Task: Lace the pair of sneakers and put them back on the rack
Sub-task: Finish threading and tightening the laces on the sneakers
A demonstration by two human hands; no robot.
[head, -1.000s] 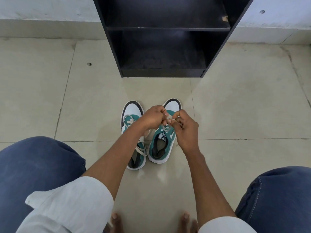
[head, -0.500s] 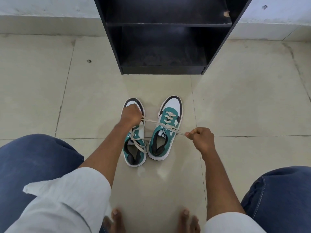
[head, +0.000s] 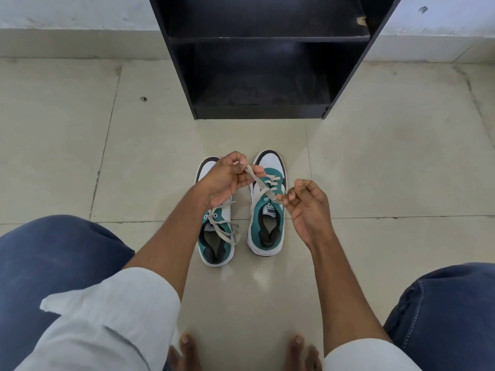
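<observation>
- Two teal-and-white sneakers stand side by side on the tiled floor [head: 375, 162], toes toward a black rack [head: 262, 76], just in front of its base and not touching it.
- The left sneaker [head: 217, 236] has its toe hidden under the left forearm; loose lace ends lie across its tongue and collar.
- The right sneaker [head: 267, 223] is laced up the front, and its lace [head: 261, 184] rises off the eyelets into both hands.
- The left hand [head: 227, 178] hovers over the gap between the two toes, thumb and fingers curled with the grip pinched together on one part of the lace.
- The right hand [head: 308, 204] is beside the right sneaker's outer edge, at tongue level, fingertips [head: 285, 200] pinched together on the other lace end.
- The lace runs diagonally between the two hands, crossing above the right sneaker's laced section.
- The rack's lower shelf shows dark and bare; the shelf above has a chipped spot at its right front edge.
- The person squats: knees in blue denim at both lower corners, rolled pale sleeves on both arms, bare toes at the bottom edge.
</observation>
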